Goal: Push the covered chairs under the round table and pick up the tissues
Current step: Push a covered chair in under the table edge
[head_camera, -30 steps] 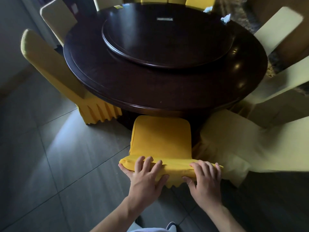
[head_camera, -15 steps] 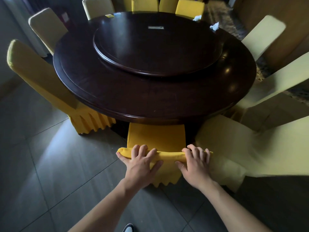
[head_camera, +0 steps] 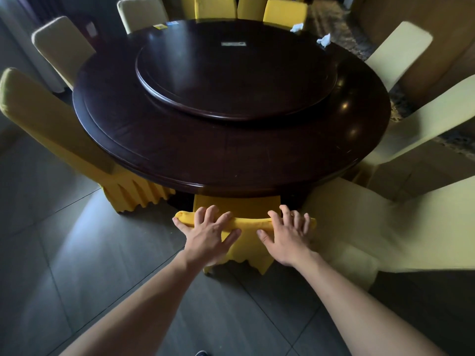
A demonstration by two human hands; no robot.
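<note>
Fingers, left hand [head_camera: 205, 233]: lying spread and flat over the top edge of the yellow chair [head_camera: 241, 223], fingertips draping across the padded rim, thumb sitting on the back side; pressing on it rather than closing round it.
Fingers, right hand [head_camera: 286, 236]: likewise splayed wide over the same top edge, toward its right end, palm resting on the back of the cover; not curling into a grasp.
Chair being pushed: standing at the near edge of the worktop [head_camera: 231, 160], its seat mostly lying under the dark rim, only the backrest top and the pleated skirt showing.
Tissues: two showing, white and crumpled, tissue one [head_camera: 297, 27] and tissue two [head_camera: 324, 40], both lying at the far right rim of the worktop, near each other, well apart from both hands.
Chairs counted: about eleven showing around the table, all wearing covers; some deep yellow, some pale cream, the far ones being partly cut off.
Nearest neighbours: a yellow one [head_camera: 51, 124] leaning at the left, a cream one [head_camera: 385, 227] sitting just beside the right hand.
Surface: a round dark wooden worktop carrying a raised turntable [head_camera: 236, 70] at its centre, light glinting off its right side.
Room: grey floor tiles [head_camera: 77, 265] running underneath, dim lighting, patterned carpet showing at the far right.
</note>
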